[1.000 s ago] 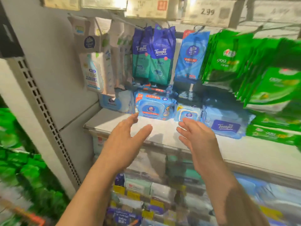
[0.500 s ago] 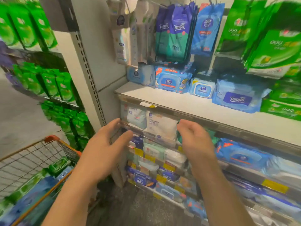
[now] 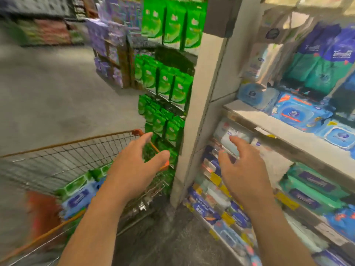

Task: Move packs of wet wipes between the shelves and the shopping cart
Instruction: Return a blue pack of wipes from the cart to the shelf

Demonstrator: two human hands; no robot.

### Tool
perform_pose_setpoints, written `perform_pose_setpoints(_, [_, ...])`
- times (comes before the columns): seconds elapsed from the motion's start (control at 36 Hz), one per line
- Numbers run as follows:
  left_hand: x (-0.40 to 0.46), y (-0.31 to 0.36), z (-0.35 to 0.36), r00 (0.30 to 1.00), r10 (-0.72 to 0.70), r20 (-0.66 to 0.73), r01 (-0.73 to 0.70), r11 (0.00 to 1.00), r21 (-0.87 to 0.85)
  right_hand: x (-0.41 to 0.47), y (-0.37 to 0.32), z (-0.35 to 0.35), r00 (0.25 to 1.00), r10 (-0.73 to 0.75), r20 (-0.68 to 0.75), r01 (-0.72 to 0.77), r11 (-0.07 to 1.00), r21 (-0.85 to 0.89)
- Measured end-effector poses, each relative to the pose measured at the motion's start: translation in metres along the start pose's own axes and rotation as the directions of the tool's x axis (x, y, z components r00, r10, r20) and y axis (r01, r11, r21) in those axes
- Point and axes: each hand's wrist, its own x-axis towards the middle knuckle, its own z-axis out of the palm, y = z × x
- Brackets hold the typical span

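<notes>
Since half a second before, the view had swung left and the cart (image 3: 80, 150) had come further into sight, with both hands lower and nearer to it than to the top shelf (image 3: 269, 121). Packs (image 3: 78, 192) of wipes lay in the cart — a green one and a blue one beneath it, flat on the bottom near the side closest to the person, probably because flat is how they stack best. More packs stayed on the shelves: a blue pack (image 3: 299, 112) lay flat at the back of the top shelf, set well in from its front edge, and others filled the tiers below behind their yellow price tags. The left hand (image 3: 132, 166) hung over the cart's orange rim with fingers spread wide and thumb out, holding nothing; that spread looked like a reach toward the packs below it, though this is a judgement. The right hand (image 3: 242, 169) was held in front of the lower tiers, fingers loosely parted and also empty, apart from any pack as far as the blur allowed. Both hands being empty suggested a moment between one pack and another. Beyond the white shelf post (image 3: 199, 104), green pouches (image 3: 172, 87) hung in rows on hooks, and grey floor ran off to the left.
</notes>
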Motion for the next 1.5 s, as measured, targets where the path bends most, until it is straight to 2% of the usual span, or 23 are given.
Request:
perform_pose_setpoints(0.08, [-0.001,-0.037,-0.035,0.993,-0.096,-0.061,0.098,0.995,0.021,0.001,-0.042,0.035,0.988,-0.116,0.105,0.125,0.988,-0.091])
perform_pose_setpoints(0.22, [-0.002,-0.105,-0.087,0.963,-0.231,-0.137,0.238,0.97,0.038,-0.003,-0.102,0.095,0.944,-0.157,0.29,0.216,0.959,-0.181])
perform_pose_setpoints(0.5, [-0.014,-0.208,-0.161,0.899,-0.359,-0.25,0.351,0.933,-0.075,-0.018,-0.182,0.203,0.837,-0.237,0.493,0.358,0.919,-0.166])
perform_pose_setpoints(0.61, [-0.013,-0.231,-0.17,0.867,-0.424,-0.264,0.411,0.906,-0.103,-0.02,-0.201,0.231,0.803,-0.291,0.521,0.413,0.901,-0.132])
perform_pose_setpoints(1.0, [0.039,-0.278,-0.152,0.763,-0.605,-0.229,0.596,0.795,-0.116,0.059,-0.194,0.323,0.633,-0.299,0.714,0.477,0.877,-0.055])
perform_pose_setpoints(1.33, [0.14,-0.305,-0.085,0.668,-0.73,-0.141,0.719,0.683,-0.13,0.173,-0.16,0.404,0.49,-0.323,0.81,0.493,0.869,0.048])
perform_pose_setpoints(1.5, [0.164,-0.318,-0.06,0.601,-0.79,-0.119,0.765,0.612,-0.202,0.207,-0.155,0.44,0.407,-0.31,0.859,0.526,0.848,0.056])
